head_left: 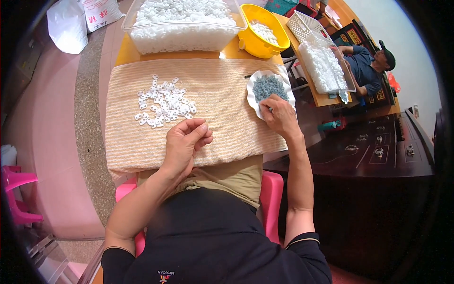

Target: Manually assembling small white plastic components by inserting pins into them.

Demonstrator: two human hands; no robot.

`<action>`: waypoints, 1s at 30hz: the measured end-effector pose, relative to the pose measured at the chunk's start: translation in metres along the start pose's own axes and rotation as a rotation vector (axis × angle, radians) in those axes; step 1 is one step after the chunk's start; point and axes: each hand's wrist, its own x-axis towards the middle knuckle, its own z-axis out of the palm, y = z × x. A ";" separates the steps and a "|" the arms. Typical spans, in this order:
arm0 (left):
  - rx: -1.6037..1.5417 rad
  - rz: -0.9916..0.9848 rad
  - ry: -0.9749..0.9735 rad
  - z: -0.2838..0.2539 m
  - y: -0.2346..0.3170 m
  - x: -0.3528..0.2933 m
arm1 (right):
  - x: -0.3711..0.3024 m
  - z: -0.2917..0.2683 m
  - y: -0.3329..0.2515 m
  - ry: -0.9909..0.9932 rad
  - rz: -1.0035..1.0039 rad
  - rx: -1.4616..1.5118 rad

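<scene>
My left hand (182,144) is closed in a pinch over the near middle of a striped cloth (227,94); whatever sits between thumb and forefinger is too small to make out. Beyond it lies a loose spread of small white plastic pieces (166,102) with round holes. My right hand (280,116) reaches over the near edge of a white plate (251,97) with a wavy rim. Its bent fingertips meet the heap of tiny grey-blue parts (268,86) on the plate, and what they hold is hidden.
At the back stand a clear bin (182,40) full of white pieces and a yellow basin (279,47) with more. On the right another person (364,66) sits by a tub of white pieces (321,66). A pink stool (19,194) and white sacks (68,26) are left.
</scene>
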 end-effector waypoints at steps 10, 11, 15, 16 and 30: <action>0.009 0.004 -0.012 -0.002 -0.002 0.001 | -0.002 0.001 -0.004 -0.023 0.090 -0.040; 0.008 0.004 -0.013 -0.002 -0.002 0.001 | -0.002 0.002 -0.003 -0.015 0.086 -0.035; 0.016 0.006 -0.011 -0.001 -0.002 0.001 | -0.002 0.004 -0.003 0.011 0.075 -0.017; 0.018 0.007 -0.008 -0.001 -0.002 0.001 | -0.002 0.004 -0.004 0.010 0.085 -0.022; 0.010 0.012 -0.028 -0.002 -0.003 0.001 | -0.002 0.009 -0.012 0.059 0.079 -0.054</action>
